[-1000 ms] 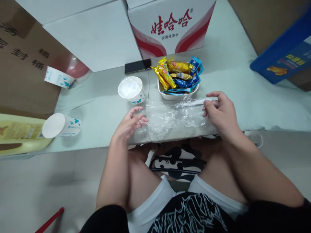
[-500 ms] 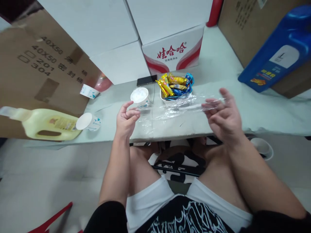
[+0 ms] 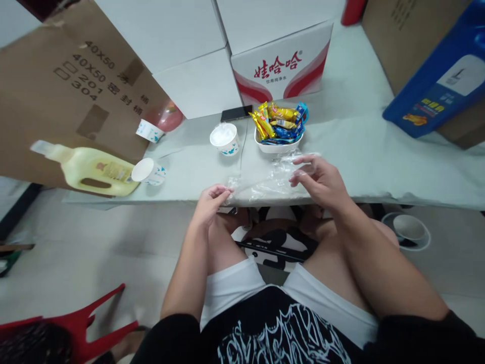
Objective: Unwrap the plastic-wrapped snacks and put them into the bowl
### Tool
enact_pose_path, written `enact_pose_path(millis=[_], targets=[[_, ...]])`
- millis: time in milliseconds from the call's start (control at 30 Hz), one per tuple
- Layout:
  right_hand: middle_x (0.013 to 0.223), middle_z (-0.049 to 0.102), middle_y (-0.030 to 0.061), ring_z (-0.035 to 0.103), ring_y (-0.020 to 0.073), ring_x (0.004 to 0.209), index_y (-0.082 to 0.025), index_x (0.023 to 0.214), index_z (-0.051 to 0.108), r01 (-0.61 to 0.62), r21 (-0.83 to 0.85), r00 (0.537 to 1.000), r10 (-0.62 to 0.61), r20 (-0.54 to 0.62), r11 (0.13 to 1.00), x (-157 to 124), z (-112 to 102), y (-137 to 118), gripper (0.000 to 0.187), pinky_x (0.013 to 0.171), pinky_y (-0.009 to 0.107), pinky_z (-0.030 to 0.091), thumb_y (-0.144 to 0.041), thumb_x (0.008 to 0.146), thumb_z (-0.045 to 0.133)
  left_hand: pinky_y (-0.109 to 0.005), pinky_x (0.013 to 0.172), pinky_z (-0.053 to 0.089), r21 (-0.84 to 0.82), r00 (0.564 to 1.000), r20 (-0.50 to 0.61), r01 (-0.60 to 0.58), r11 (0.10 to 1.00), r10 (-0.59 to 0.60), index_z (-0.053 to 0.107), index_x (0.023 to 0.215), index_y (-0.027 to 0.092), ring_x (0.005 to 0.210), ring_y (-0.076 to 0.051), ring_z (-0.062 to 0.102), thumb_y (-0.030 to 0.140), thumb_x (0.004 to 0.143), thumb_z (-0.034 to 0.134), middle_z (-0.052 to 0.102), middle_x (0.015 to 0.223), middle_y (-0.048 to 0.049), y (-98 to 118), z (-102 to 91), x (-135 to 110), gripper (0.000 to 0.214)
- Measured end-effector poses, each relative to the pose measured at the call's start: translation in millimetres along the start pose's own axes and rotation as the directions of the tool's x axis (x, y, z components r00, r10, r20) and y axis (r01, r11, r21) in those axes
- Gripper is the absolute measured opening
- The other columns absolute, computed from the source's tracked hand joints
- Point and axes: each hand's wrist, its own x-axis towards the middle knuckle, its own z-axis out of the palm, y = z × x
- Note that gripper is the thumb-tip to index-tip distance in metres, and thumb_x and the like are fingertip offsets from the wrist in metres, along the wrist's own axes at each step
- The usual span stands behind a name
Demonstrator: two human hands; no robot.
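Note:
A crinkled sheet of clear plastic film (image 3: 261,183) stretches between my two hands, low over the front of the table. My left hand (image 3: 212,201) pinches its left end between thumb and fingers, close to the table edge. My right hand (image 3: 322,182) has curled fingers at the film's other end, with some film across the fingertips. Just behind the film is a white bowl (image 3: 278,147) heaped with yellow and blue wrapped snacks (image 3: 282,124). To its left stands a paper cup (image 3: 229,146) with something whitish and translucent inside.
On the left lie a pale yellow jug (image 3: 100,174) and two paper cups (image 3: 155,174) on their sides. A phone (image 3: 236,113) lies before white cartons (image 3: 280,76). A blue bottle (image 3: 435,86) leans at the right. A bin (image 3: 409,230) and a red stool (image 3: 81,321) are below.
Both hands have come down and toward the table's front edge, with the film between them. My right hand has moved left, nearer my left hand. The view has shifted slightly.

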Motion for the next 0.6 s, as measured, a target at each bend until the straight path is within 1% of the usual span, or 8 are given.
enact_pose_path(millis=[100, 167, 233, 333, 367, 433, 533, 600], targets=[[0.079, 0.074, 0.0029, 0.073, 0.0207, 0.076, -0.021, 0.105, 0.064, -0.071, -0.114, 0.997, 0.067, -0.039, 0.991, 4.1, -4.9, 7.4, 0.032, 0.078, 0.039, 0.058, -0.040, 0.080, 0.070, -0.029, 0.079, 0.051, -0.017, 0.995, -0.077, -0.061, 0.998, 0.060, 0.064, 0.074, 0.019, 0.080, -0.018, 0.070, 0.032, 0.053, 0.092, 0.072, 0.074, -0.0009, 0.9, 3.5, 3.7, 0.037], [0.083, 0.075, 0.0063, 0.073, 0.0231, 0.081, -0.020, 0.095, 0.066, -0.116, -0.178, 0.991, 0.104, -0.079, 0.977, 8.8, -9.9, 13.5, 0.024, 0.082, 0.042, 0.057, -0.036, 0.078, 0.067, -0.027, 0.077, 0.049, -0.041, 0.999, -0.039, -0.025, 0.999, 0.023, 0.063, 0.076, 0.020, 0.081, -0.017, 0.069, 0.028, 0.051, 0.093, 0.071, 0.072, -0.0002, 4.3, 5.7, 9.5, 0.040], [0.089, 0.076, 0.0090, 0.073, 0.0250, 0.086, -0.019, 0.086, 0.067, -0.126, -0.229, 0.989, 0.103, -0.111, 0.965, 12.9, -14.4, 17.2, 0.017, 0.085, 0.043, 0.056, -0.032, 0.076, 0.063, -0.026, 0.074, 0.047, -0.049, 0.999, 0.035, 0.023, 0.999, -0.021, 0.063, 0.078, 0.020, 0.082, -0.018, 0.069, 0.031, 0.052, 0.092, 0.070, 0.072, -0.0010, 9.3, 8.0, 15.6, 0.040], [0.094, 0.076, 0.0094, 0.072, 0.0266, 0.094, -0.020, 0.083, 0.069, -0.096, -0.289, 0.992, 0.069, -0.101, 0.952, 15.5, -18.5, 16.8, 0.015, 0.088, 0.043, 0.054, -0.030, 0.075, 0.060, -0.025, 0.077, 0.046, -0.068, 0.997, 0.077, -0.018, 0.998, 0.023, 0.062, 0.073, 0.019, 0.081, -0.015, 0.067, 0.039, 0.060, 0.089, 0.069, 0.071, -0.0009, 12.9, 10.4, 18.0, 0.036], [0.092, 0.076, 0.0087, 0.071, 0.0263, 0.092, -0.020, 0.082, 0.069, -0.091, -0.305, 0.995, 0.070, -0.076, 0.948, 15.5, -19.3, 16.1, 0.015, 0.087, 0.043, 0.054, -0.031, 0.076, 0.060, -0.024, 0.079, 0.046, -0.083, 0.997, 0.064, -0.043, 0.996, 0.049, 0.060, 0.072, 0.019, 0.079, -0.014, 0.067, 0.039, 0.061, 0.089, 0.068, 0.070, 0.0002, 11.5, 10.6, 16.0, 0.036], [0.085, 0.075, 0.0072, 0.071, 0.0235, 0.080, -0.020, 0.080, 0.066, -0.116, -0.302, 0.993, 0.122, 0.001, 0.946, 15.5, -20.1, 16.1, 0.017, 0.080, 0.040, 0.054, -0.035, 0.081, 0.059, -0.023, 0.080, 0.046, -0.112, 0.997, -0.004, -0.072, 0.991, 0.072, 0.058, 0.072, 0.019, 0.075, -0.012, 0.066, 0.036, 0.060, 0.090, 0.067, 0.067, 0.0027, 4.2, 10.1, 8.2, 0.039], [0.079, 0.073, 0.0048, 0.064, 0.0159, 0.056, -0.020, 0.079, 0.061, -0.241, -0.286, 0.956, 0.277, 0.096, 0.928, 18.1, -19.0, 22.3, 0.020, 0.063, 0.033, 0.052, -0.038, 0.086, 0.058, -0.022, 0.071, 0.045, -0.119, 0.993, -0.119, 0.009, 0.993, -0.023, 0.055, 0.074, 0.019, 0.071, -0.011, 0.065, 0.035, 0.059, 0.089, 0.068, 0.068, 0.0022, -13.8, 9.0, -6.5, 0.040], [0.079, 0.073, 0.0032, 0.059, 0.0126, 0.048, -0.020, 0.082, 0.059, -0.327, -0.344, 0.920, 0.379, 0.095, 0.880, 21.1, -16.7, 28.6, 0.015, 0.057, 0.030, 0.048, -0.034, 0.088, 0.057, -0.021, 0.064, 0.043, -0.116, 0.981, -0.173, 0.074, 0.991, -0.093, 0.054, 0.073, 0.018, 0.066, -0.010, 0.063, 0.036, 0.060, 0.087, 0.069, 0.068, 0.0006, -24.6, 9.7, -13.3, 0.040]])
